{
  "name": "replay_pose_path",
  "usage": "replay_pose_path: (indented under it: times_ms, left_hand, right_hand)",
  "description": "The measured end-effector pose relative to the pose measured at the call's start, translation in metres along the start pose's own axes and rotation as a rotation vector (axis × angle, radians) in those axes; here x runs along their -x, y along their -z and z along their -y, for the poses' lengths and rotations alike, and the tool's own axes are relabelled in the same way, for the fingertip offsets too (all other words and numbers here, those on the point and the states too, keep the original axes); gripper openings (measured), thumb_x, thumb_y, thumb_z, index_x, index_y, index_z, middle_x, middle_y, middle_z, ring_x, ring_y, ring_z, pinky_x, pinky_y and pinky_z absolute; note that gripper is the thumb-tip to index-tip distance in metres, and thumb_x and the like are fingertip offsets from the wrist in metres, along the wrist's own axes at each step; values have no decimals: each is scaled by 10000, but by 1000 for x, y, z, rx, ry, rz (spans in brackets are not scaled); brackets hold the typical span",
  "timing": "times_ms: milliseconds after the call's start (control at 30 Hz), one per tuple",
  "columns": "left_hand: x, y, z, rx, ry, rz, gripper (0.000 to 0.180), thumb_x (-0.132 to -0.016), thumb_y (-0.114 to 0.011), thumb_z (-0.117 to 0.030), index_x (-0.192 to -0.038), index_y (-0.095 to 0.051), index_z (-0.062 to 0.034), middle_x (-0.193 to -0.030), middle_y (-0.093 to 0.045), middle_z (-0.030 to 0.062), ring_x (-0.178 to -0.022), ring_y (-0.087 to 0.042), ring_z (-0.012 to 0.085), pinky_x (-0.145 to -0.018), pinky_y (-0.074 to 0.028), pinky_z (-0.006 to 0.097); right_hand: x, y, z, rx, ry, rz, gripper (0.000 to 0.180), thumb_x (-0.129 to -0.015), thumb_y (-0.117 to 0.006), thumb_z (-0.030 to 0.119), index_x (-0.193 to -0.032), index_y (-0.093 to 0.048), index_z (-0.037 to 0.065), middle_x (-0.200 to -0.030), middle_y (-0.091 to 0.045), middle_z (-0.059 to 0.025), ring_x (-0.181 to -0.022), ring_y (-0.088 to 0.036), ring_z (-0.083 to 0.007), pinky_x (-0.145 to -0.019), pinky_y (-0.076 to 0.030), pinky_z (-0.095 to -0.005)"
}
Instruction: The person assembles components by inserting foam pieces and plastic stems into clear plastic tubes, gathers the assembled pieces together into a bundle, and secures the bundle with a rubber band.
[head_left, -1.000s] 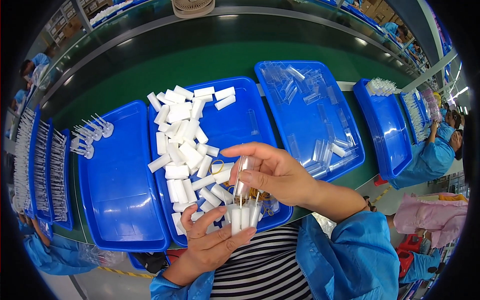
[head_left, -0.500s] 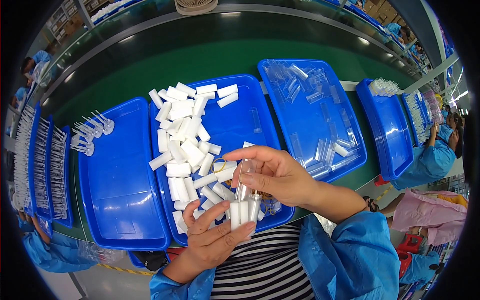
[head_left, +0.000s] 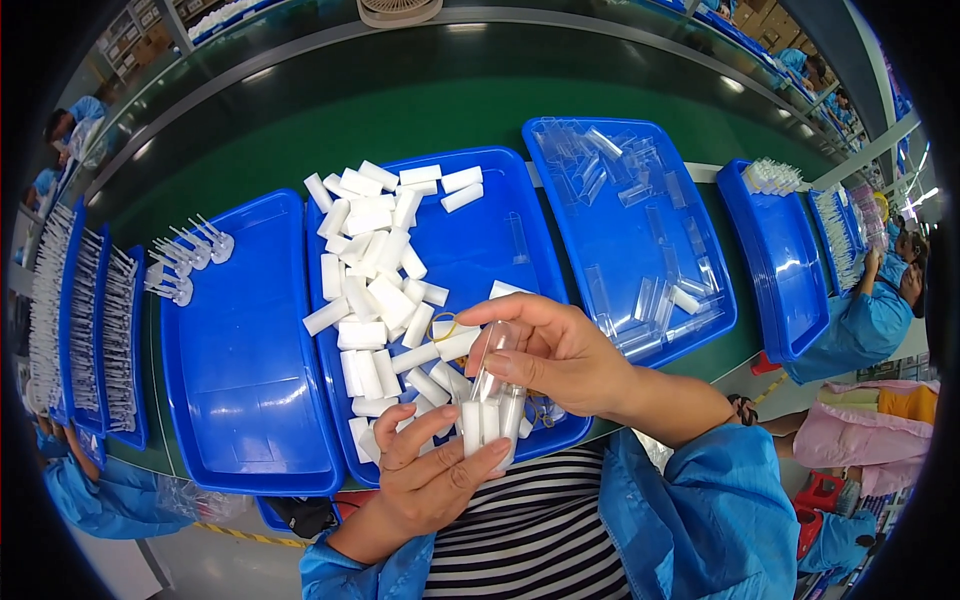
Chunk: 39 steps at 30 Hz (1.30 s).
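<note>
My left hand (head_left: pixel 425 490) is closed around a small bundle of clear tubes and white cylinders (head_left: pixel 480 425), held upright above the near edge of the middle blue tray (head_left: pixel 490 255). From the right comes my right hand (head_left: pixel 570 360), its thumb and fingers closed on a clear round-ended tube (head_left: pixel 492 372) at the top of the bundle. A yellow rubber band (head_left: pixel 441 327) shows by my right index fingertip; whether it is hooked there I cannot tell. White cylinders (head_left: pixel 385 260) lie heaped in the tray behind my hands, and more rubber bands are partly hidden beneath them.
Right of the middle stands a blue tray (head_left: pixel 620 255) of clear tubes, then stacked blue trays (head_left: pixel 775 260). On the left, a blue tray (head_left: pixel 240 380) holds several white stemmed pieces (head_left: pixel 190 258). Racks of similar pieces (head_left: pixel 85 330) stand farther left. Other people work around the green bench.
The clear tube in my right hand has come down slightly onto the bundle, now overlapping its top. My left hand keeps its hold. The whole view has shifted a little.
</note>
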<state>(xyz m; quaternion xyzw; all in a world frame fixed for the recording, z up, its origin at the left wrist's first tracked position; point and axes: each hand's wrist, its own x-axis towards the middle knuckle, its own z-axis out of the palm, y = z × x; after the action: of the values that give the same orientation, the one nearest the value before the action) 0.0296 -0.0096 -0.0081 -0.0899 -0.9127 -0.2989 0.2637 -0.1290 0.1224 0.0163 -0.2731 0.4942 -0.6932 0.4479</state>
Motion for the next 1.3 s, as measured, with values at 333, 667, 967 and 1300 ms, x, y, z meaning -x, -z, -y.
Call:
replay_pose_path:
  times_ms: [333, 667, 967, 1300]
  left_hand:
    - [-2, 0, -1, -49, -44, -21, 322, -699, -713, -258, -1010, -682, -182, -831, -629, -43, -997, -518, 147, -865, -300, 367]
    - [-5, -2, -2, -50, -56, -15, 312, -728, -697, -227, -1032, -670, -159, -823, -641, -25, -1034, -541, 138, -742, -309, 316]
    - [-6, -2, -1, -41, -60, 9, 311, -741, -684, -231, -1041, -662, -150, -842, -649, -17, -1044, -549, 136, -724, -307, 300]
    - [-6, -1, -1, -53, -80, 2, 290, -749, -678, -224, -1027, -664, -142, -840, -660, -11, -1050, -555, 133, -734, -309, 287]
  right_hand:
    - [0, -1, -2, 11, 11, -9, 367, -874, -546, 58, -1229, -456, 34, -935, -620, -94, -861, -584, -110, -732, -474, -225]
    - [-2, 5, -5, 0, -40, -2, 361, -865, -557, 51, -1215, -471, 28, -923, -627, -98, -845, -599, -115, -723, -483, -223]
    - [-4, 4, 2, 51, -53, -14, 359, -848, -569, 17, -1199, -493, 14, -917, -630, -105, -853, -604, -118, -729, -491, -226]
    - [-1, 4, 3, 109, -31, 9, 361, -839, -578, 1, -1192, -499, 8, -936, -617, -101, -837, -601, -114, -711, -482, -210]
